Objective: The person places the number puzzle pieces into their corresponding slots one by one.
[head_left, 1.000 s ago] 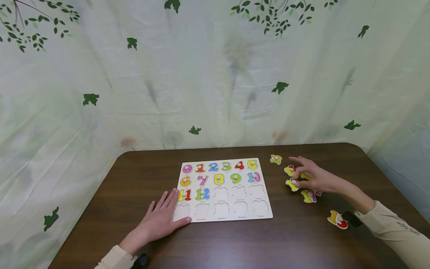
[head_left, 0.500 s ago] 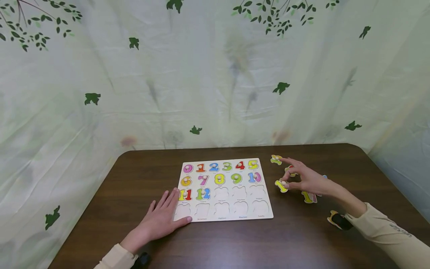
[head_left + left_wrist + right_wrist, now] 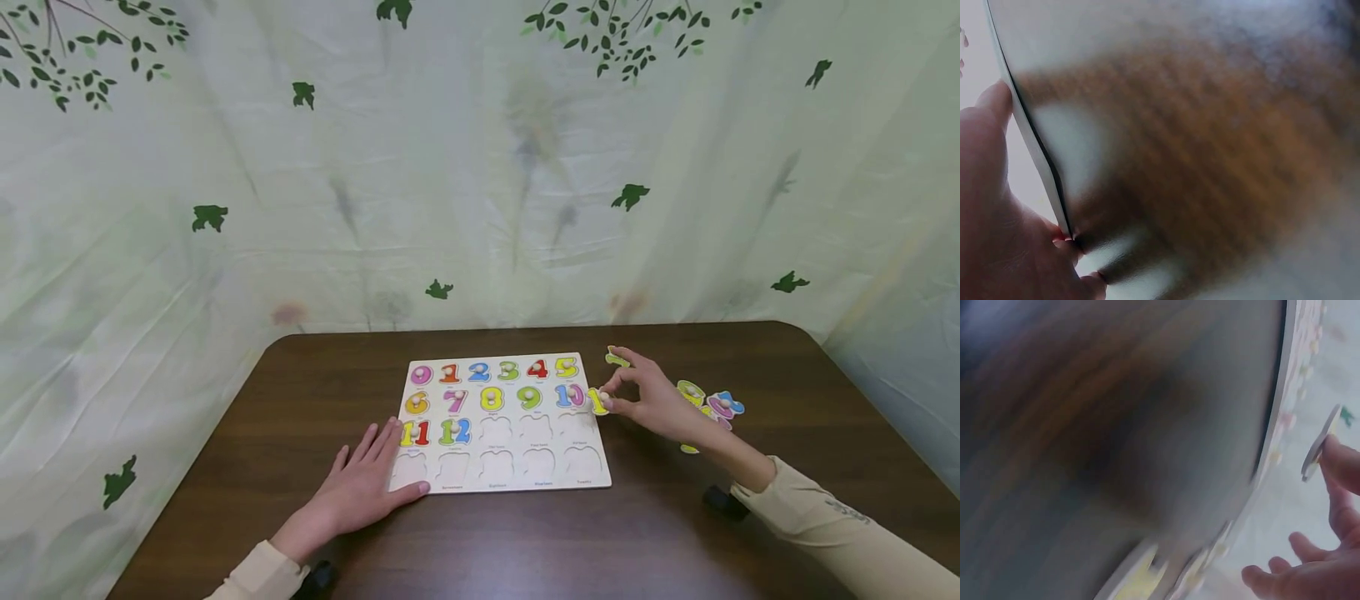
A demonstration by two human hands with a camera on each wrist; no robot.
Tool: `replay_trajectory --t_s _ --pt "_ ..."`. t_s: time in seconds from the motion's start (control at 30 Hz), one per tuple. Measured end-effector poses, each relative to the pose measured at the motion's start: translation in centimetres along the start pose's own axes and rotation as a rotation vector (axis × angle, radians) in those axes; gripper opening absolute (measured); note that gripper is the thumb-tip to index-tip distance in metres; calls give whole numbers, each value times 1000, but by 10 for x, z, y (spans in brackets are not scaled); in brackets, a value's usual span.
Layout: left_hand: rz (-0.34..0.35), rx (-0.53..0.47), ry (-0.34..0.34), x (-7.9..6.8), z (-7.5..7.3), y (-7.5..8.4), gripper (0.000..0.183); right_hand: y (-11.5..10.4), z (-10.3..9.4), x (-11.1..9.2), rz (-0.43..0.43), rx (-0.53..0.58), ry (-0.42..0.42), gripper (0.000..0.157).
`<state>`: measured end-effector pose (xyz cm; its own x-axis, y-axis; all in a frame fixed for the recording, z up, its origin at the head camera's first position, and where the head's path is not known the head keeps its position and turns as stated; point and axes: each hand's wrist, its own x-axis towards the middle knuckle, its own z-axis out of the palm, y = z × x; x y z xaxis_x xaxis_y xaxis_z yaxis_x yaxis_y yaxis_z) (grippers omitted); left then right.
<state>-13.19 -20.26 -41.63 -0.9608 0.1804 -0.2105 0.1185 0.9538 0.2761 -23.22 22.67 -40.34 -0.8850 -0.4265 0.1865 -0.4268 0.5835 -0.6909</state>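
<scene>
A white number puzzle board (image 3: 604, 467) lies on the table. Colourful knobbed numbers from 0 to 12 fill its upper slots, and bare outlines show below. My left hand (image 3: 352, 492) rests on the board's lower left corner with fingers spread; the left wrist view shows the thumb (image 3: 996, 103) at the board's edge. Over the board's right edge, beside the 10, my right hand (image 3: 660, 408) pinches a number puzzle piece (image 3: 597, 402) between thumb and index finger. A yellow 1 shows on it; the rest is hidden by the fingers. In the right wrist view that piece (image 3: 1321, 444) is tilted, seen edge-on.
Several loose number pieces (image 3: 725, 405) lie in a cluster right of my right hand, partly behind the forearm. Another piece (image 3: 615, 359) lies behind the hand, near the back of the brown table (image 3: 487, 550). A leaf-patterned curtain (image 3: 450, 183) hangs behind.
My right hand has lifted the number piece from the cluster and carried it left to the board's edge. The left hand stays where it was.
</scene>
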Motion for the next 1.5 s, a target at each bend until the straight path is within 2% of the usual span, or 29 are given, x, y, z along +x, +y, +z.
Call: replay_trajectory --t_s 0.13,0.47,0.6,0.8,1.03,1.3,1.5 --pt "2 2 7 1 1 -1 110 -9 15 7 -11 27 -26 11" --pt "18 -12 18 -2 0 0 108 -37 53 30 -108 95 -109 14" --pt "11 -13 16 -2 0 0 109 -50 68 42 -131 64 -121 15" --pt "-6 -9 0 0 1 -2 110 -69 85 56 -148 37 -196 13" --pt "-3 -25 -13 -1 0 -2 110 -79 100 65 -98 -43 -268 11" --pt "-6 -34 -21 -3 -2 -1 109 -85 109 67 -118 -147 -267 17" --pt "-12 -34 -31 -2 -1 0 110 -82 108 68 -150 -198 -252 19"
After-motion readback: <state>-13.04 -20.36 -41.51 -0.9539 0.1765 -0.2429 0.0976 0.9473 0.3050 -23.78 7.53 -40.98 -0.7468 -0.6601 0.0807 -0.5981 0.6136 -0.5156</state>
